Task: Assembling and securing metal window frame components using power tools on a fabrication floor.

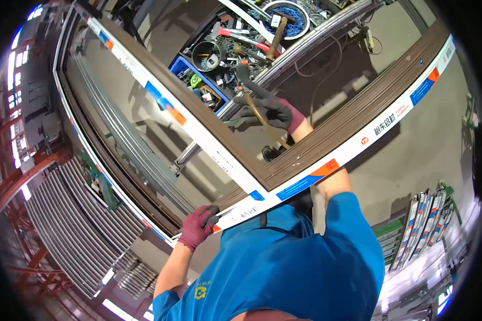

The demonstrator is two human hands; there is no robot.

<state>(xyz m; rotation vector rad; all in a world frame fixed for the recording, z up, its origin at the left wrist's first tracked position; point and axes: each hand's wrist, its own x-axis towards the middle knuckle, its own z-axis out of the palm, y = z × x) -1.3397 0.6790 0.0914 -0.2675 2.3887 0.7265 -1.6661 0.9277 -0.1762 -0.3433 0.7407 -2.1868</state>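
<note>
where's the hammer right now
In the head view, the hammer is in the gloved right hand, just right of centre, inside the brown window frame's corner and below the cluttered tool tray.

Single view, head-mounted wide fisheye, left of a pair. The scene is looked down upon steeply from above the person's blue-shirted torso [294,262], which fills the lower centre at close range. The brown-and-white window frame [326,139] is seen near, crossing the middle; the tool bench [241,37] lies farther, toward the top. Straight edges are bent near the dark rim. No second view is supplied.
</note>
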